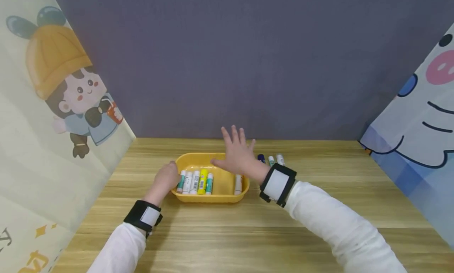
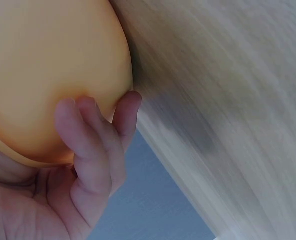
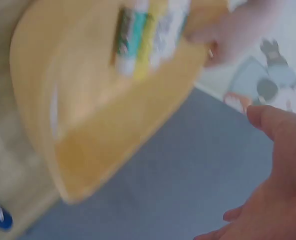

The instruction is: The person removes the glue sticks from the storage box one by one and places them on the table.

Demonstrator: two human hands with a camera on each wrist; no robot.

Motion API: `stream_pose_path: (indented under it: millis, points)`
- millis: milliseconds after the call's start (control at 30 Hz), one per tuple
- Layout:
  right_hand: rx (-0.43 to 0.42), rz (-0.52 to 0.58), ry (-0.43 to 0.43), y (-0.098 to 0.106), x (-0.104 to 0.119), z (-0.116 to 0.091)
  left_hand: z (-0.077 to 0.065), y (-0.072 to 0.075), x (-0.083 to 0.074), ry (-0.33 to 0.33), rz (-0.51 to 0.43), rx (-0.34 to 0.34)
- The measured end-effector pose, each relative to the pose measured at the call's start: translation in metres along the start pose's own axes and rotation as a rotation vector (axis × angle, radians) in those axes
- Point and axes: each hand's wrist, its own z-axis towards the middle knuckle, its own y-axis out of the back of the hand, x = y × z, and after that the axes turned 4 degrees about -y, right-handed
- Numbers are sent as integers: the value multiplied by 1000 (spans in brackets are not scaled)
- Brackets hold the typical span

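Through the head camera I have, far out beyond the left hand, a pale wall panel (image 1: 32, 119) printed with a cartoon figure in an orange hat. Nearer comes a white sleeve, then a black wristband (image 1: 143, 216) just behind the left hand (image 1: 166, 177). Its fingers are curled round the near end of a yellow tray (image 1: 209, 199); the left wrist view shows me fingertips against the outer wall.

The tray sits on the wooden table (image 1: 227, 237), reaching right from that grip. Inside, just right of the left hand, I count five tubes side by side: a teal-and-white tube (image 1: 181, 182), a white tube (image 1: 187, 182), a second white tube (image 1: 194, 182), a yellow tube (image 1: 202, 181) and a shorter teal tube (image 1: 209, 184).

Next I get the right hand (image 1: 238, 156), spread wide with nothing in it, over the far right part of the tray; the right wrist view is blurred. Below it, toward me, a lone tube (image 1: 238, 184) lies at the tray's right end.

Just right of that hand, on the table outside the tray, are a dark blue tube (image 1: 261, 158), a small white-and-teal tube (image 1: 271, 160) and a whitish tube (image 1: 280, 159), each partly hidden by the wrist. Well beyond stands a printed panel (image 1: 436, 119) with a pink snout.
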Motion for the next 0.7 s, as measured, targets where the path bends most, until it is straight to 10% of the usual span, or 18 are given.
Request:
stream_pose_path:
  millis: [700]
  points:
    - [261,115,-81,-86,30,-8,1,-1,0,1,0,-6]
